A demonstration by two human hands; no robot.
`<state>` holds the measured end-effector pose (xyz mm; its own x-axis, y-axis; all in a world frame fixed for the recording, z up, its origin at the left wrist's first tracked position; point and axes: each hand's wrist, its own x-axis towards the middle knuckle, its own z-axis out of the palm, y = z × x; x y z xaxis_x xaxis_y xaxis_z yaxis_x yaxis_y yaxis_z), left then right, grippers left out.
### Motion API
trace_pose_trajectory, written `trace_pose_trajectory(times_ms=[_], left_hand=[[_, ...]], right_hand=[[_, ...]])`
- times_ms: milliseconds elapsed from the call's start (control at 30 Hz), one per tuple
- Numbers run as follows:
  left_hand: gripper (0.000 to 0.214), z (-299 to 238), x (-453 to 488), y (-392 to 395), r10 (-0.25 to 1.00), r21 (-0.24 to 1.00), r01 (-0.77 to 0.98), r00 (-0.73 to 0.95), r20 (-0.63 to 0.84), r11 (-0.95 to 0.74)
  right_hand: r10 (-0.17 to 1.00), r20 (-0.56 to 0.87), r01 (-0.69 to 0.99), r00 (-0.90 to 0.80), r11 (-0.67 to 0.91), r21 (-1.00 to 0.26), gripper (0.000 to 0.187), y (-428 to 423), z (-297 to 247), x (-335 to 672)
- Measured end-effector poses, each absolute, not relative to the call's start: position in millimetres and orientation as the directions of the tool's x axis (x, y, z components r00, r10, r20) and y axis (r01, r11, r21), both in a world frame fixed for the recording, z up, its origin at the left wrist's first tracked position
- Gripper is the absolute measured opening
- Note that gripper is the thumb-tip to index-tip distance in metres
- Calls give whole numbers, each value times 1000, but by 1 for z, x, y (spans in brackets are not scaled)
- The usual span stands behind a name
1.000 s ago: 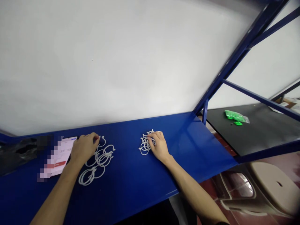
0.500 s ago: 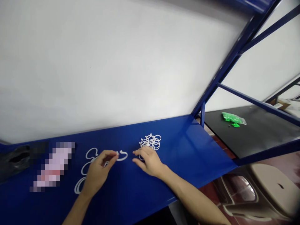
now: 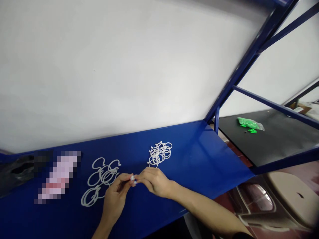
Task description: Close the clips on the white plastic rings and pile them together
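Note:
My left hand (image 3: 118, 192) pinches a white plastic curtain ring (image 3: 132, 178) between thumb and fingertips, low over the blue table. From the other side my right hand (image 3: 156, 181) meets it, its fingers closed on the same small white piece. Most of the held ring is hidden by the fingers. Left of my left hand lies a loose spread of white curtain rings (image 3: 94, 179), some with a gap in the hoop. Just beyond my right hand is a tighter pile of white curtain rings (image 3: 159, 153) with small knobs.
The blue table (image 3: 194, 159) runs along a white wall. A blurred pink item (image 3: 61, 171) and a black plastic bag (image 3: 15, 172) lie at the left. Blue metal posts (image 3: 224, 96) rise at the right, beside a black table (image 3: 274, 139) with a green bag (image 3: 249, 123) and a beige stool (image 3: 294, 196).
My left hand has moved right and nearer to me with the ring. My right hand has drawn back from the pile and closed on the ring. More of the left-hand rings now show.

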<state>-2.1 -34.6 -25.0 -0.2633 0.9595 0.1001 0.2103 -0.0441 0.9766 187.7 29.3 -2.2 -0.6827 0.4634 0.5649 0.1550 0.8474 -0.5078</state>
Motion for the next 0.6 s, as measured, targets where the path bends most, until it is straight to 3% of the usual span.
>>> trace_pose_trajectory(times_ms=[333, 500, 600], left_hand=[[22, -23, 9, -39, 916, 904, 376, -253, 311, -203], [24, -21, 12, -40, 901, 913, 363, -309, 305, -185], [27, -21, 12, -40, 908, 945, 293, -339, 246, -147]], right_hand=[[467, 587, 173, -662, 856, -486, 23, 26, -10, 187], [658, 530, 221, -536, 715, -664, 19, 26, -7, 186], [674, 512, 198, -532, 687, -699, 19, 26, -3, 185]])
